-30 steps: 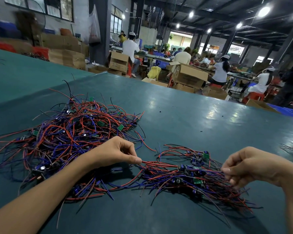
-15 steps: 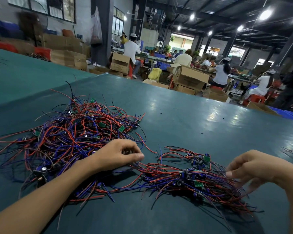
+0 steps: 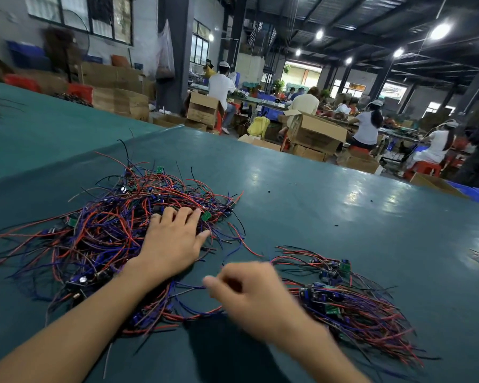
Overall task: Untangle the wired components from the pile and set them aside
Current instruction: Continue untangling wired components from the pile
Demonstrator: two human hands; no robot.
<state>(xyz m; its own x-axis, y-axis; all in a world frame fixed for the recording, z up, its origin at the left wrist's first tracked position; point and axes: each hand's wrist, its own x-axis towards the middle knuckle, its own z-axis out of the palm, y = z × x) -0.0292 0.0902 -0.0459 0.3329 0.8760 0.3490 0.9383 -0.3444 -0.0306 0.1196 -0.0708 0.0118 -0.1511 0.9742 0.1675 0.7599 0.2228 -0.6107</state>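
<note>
2 heaps of wired parts are seen on 1 dark green table (image 3: 315, 211). The larger pile (image 3: 103, 230) is spread across the left centre of the frame: a loose tangle of thin red, blue and black wires, with small green boards and dark parts caught among them. The smaller bundle (image 3: 351, 308) is laid at the lower right, apart from the pile, its wires running more nearly parallel. 2 hands are shown. The left hand (image 3: 172, 241) is laid flat on the pile's right edge, fingers extended. The right hand (image 3: 249, 294), at lower centre, is blurred; its fingers are curled, but a grasped wire cannot be made out.
</note>
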